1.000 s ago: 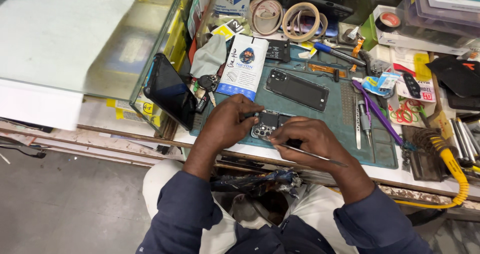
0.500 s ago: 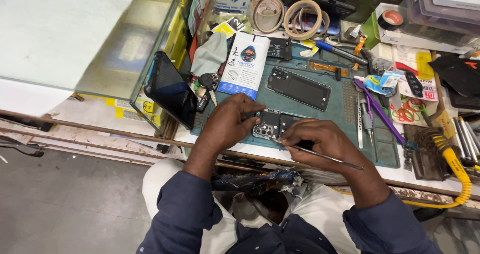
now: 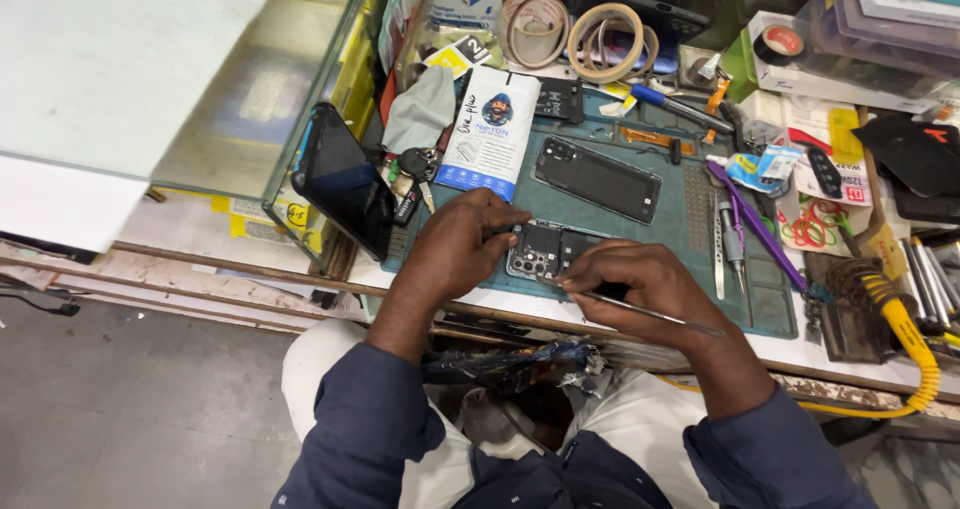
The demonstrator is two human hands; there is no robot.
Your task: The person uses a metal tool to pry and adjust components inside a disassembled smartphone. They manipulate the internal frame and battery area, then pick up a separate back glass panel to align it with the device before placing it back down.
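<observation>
An opened phone (image 3: 548, 249) with its dark insides showing lies on the green work mat (image 3: 690, 209) near the bench's front edge. My left hand (image 3: 462, 247) grips the phone's left end, fingers curled over it. My right hand (image 3: 640, 287) rests on the phone's right part and pinches a thin metal tool (image 3: 650, 314), whose tip touches the phone's lower edge. A black phone back cover (image 3: 598, 179) lies on the mat just behind the phone.
A dark phone (image 3: 343, 182) leans on the glass case (image 3: 250, 89) at left. A white packet (image 3: 490, 134), keys (image 3: 412, 167), tape rolls (image 3: 604, 41), tweezers (image 3: 728, 241), a purple tool (image 3: 752, 221) and a yellow coiled cable (image 3: 905, 341) crowd the bench.
Both hands stay on the phone; the right hand has slid a little to the right along its lower edge with the metal tool.
</observation>
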